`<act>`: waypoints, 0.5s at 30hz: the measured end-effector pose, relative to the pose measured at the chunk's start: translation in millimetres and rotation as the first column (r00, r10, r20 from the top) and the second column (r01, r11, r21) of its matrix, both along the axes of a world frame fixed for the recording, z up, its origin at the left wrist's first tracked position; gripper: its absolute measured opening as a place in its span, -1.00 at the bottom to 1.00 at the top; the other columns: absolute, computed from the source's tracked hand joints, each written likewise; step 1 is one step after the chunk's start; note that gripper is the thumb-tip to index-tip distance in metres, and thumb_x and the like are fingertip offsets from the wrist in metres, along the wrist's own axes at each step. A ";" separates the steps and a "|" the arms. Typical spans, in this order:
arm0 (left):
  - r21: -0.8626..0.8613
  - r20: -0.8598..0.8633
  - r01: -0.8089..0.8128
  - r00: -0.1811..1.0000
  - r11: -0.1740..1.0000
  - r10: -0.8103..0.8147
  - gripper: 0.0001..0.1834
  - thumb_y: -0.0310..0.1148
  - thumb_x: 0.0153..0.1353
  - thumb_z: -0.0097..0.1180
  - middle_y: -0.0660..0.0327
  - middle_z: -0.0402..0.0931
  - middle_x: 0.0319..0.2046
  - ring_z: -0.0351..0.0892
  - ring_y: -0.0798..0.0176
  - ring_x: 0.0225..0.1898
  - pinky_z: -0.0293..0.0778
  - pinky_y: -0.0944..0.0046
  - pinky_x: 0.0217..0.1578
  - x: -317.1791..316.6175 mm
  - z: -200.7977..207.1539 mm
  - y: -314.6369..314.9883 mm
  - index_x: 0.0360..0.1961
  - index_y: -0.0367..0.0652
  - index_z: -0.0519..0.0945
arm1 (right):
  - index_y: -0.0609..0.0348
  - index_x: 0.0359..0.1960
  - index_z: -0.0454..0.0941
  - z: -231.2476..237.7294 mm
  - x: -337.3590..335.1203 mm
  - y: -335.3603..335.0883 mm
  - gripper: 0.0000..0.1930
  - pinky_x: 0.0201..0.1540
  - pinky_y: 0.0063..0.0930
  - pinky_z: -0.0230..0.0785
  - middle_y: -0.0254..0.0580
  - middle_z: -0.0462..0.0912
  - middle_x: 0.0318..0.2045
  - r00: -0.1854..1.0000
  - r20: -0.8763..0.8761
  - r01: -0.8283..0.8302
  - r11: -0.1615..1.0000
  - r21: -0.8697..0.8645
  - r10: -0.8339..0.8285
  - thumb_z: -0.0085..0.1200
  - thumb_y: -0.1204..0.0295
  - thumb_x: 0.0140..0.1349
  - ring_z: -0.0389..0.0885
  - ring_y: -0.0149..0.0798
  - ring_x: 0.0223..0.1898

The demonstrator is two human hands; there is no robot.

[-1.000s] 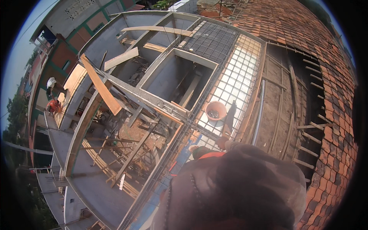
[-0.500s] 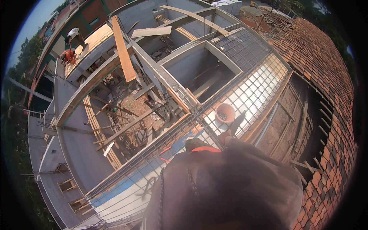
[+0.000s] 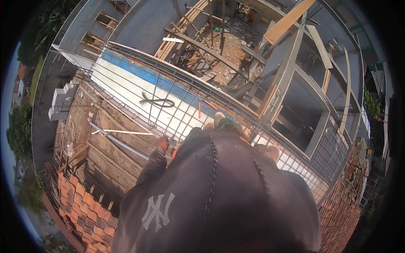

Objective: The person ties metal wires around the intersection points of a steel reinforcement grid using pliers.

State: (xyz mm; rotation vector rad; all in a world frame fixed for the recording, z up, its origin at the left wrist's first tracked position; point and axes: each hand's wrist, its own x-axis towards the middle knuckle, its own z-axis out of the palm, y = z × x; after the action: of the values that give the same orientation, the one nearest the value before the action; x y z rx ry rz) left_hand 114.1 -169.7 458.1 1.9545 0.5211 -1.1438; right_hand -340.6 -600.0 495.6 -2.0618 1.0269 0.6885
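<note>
My left hand [image 3: 161,143] hangs at my left side, above the edge of the steel bar mesh [image 3: 126,95]; its fingers are too small and dark to read. Close by my right side, my right hand [image 3: 261,148] is partly hidden by my sleeve, next to a pale pinkish rounded thing [image 3: 274,153], possibly the bucket. Whether it grips that is unclear. Ahead of my feet [image 3: 219,118], a tool with two red handles [image 3: 200,109] lies on the mesh, its handles spread apart. A looped bundle of dark tie wire [image 3: 157,101] rests on the mesh farther left.
Beyond the mesh edge is a deep drop with rubble [image 3: 228,55] and bamboo poles [image 3: 185,25]. A plank [image 3: 289,21] spans concrete beams. Roof tiles [image 3: 82,202] and a grey pipe [image 3: 118,141] lie to the left. A square opening [image 3: 301,114] is at the right.
My view has swung left, bringing the wire bundle and the red-handled tool into plain sight. The orange bucket, fully visible earlier, no longer shows clearly. My left hand has come into view.
</note>
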 end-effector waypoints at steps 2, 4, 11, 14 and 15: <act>-0.058 -0.059 -0.098 0.994 0.993 0.095 -0.77 -0.19 0.36 0.03 0.28 0.57 -0.52 0.55 0.27 -0.57 0.39 0.19 -0.60 -34.6 7.5 -30.3 -0.31 -0.04 0.65 | 0.07 -0.18 0.70 -43.2 -44.4 -38.5 -0.75 -0.14 -0.01 0.57 0.14 0.74 -0.25 0.951 -0.119 -0.303 0.934 -0.188 0.285 0.17 0.27 0.17 0.72 0.20 -0.22; -0.039 -0.080 -0.214 0.974 0.976 0.210 -0.78 -0.18 0.33 0.07 0.22 0.61 -0.43 0.60 0.22 -0.47 0.45 0.14 -0.51 -65.2 12.7 -14.7 -0.24 -0.07 0.64 | 0.10 -0.22 0.69 -46.8 -31.2 -61.7 -0.78 -0.24 -0.01 0.56 0.12 0.74 -0.31 0.940 -0.042 -0.342 0.925 -0.166 0.339 0.16 0.28 0.19 0.72 0.16 -0.30; 0.043 0.223 0.188 0.955 0.981 -0.193 -0.62 -0.14 0.27 0.13 -0.04 0.72 -0.25 0.74 0.09 -0.19 0.61 0.03 -0.22 -160.8 26.1 22.8 -0.08 -0.23 0.64 | 0.03 -0.15 0.71 -55.5 53.0 -142.0 -0.75 -0.17 -0.01 0.57 0.09 0.75 -0.25 0.750 -0.082 0.651 0.711 0.265 -0.656 0.14 0.22 0.25 0.74 0.12 -0.23; 0.385 0.233 0.607 0.665 0.695 -0.709 -0.60 -0.16 0.33 -0.04 -0.11 0.72 -0.26 0.74 0.03 -0.19 0.58 0.04 -0.15 -163.3 43.9 16.4 -0.17 -0.28 0.69 | -0.02 -0.10 0.73 -62.2 91.4 -168.3 -0.72 -0.07 -0.01 0.59 0.08 0.76 -0.19 0.703 -0.088 0.699 0.662 0.271 -0.706 0.13 0.19 0.27 0.75 0.12 -0.15; 0.388 0.238 0.596 0.672 0.703 -0.701 -0.60 -0.16 0.33 -0.04 -0.11 0.72 -0.26 0.74 0.03 -0.19 0.58 0.04 -0.15 -164.9 45.6 14.6 -0.17 -0.28 0.69 | -0.04 -0.09 0.74 -63.4 104.8 -174.2 -0.71 -0.04 -0.01 0.60 0.08 0.76 -0.17 0.740 -0.066 0.661 0.706 0.255 -0.669 0.13 0.17 0.27 0.75 0.12 -0.12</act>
State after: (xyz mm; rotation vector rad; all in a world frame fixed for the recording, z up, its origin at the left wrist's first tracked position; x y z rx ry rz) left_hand -50.8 -155.1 503.7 2.6525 -0.2967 -1.0980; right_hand -235.8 -774.2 432.2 -1.3114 1.4615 0.3722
